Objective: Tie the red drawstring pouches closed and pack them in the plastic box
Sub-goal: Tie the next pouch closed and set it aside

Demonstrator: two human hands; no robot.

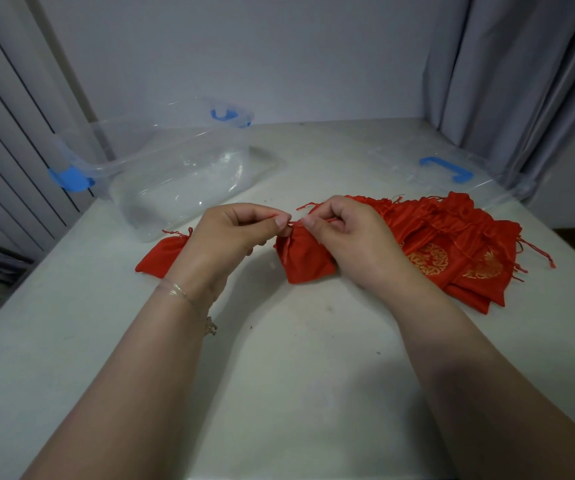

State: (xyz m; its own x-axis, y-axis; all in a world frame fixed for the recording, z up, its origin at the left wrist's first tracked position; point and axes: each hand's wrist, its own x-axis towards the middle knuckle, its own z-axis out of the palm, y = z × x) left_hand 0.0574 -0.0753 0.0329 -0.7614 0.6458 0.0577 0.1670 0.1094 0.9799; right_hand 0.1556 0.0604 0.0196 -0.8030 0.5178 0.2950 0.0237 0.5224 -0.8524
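Note:
My left hand [241, 226] and my right hand [344, 233] meet above the table's middle, each pinching a thin red drawstring at the gathered neck of one red pouch [305, 261]. That pouch hangs below my fingers and touches the table. Another red pouch [161, 256] lies flat behind my left wrist, its cord ends at its top. A pile of several red pouches with gold emblems [452, 251] lies to the right. The clear plastic box [178, 164] with blue latches stands open at the back left, nothing red inside it.
The box's clear lid [452, 168] with a blue handle lies at the back right on the white table [296, 375]. Grey curtains hang at the right, a ribbed panel at the left. The table's left edge drops off near the box.

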